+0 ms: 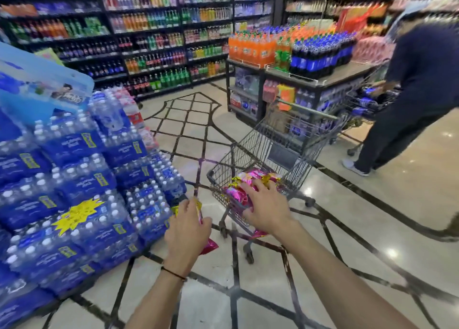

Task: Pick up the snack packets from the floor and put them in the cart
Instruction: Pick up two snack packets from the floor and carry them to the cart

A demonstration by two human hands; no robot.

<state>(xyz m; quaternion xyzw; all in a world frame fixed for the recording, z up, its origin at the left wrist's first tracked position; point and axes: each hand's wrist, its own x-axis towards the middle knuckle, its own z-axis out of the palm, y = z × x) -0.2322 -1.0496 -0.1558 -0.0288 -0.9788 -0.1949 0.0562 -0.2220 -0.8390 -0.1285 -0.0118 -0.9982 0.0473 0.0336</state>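
Beside the stacked water bottles [82, 179], the left hand [188, 224] holds one packet [210, 245], fingers curled round it, just short of the cart [250, 145]; it should clear the rim before letting go. Over the cart's near corner the right hand [267, 210] grips a bundle of packets [237, 197], best lowered well inside first. They look like glossy pink foil with gold edges, probably slippery.

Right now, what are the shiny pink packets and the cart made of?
The pink snack packets look like glossy plastic or foil film: they crinkle, glint, and have gold edges. The cart looks like dull grey metal wire: a thin grid you can see through, with a bar handle.
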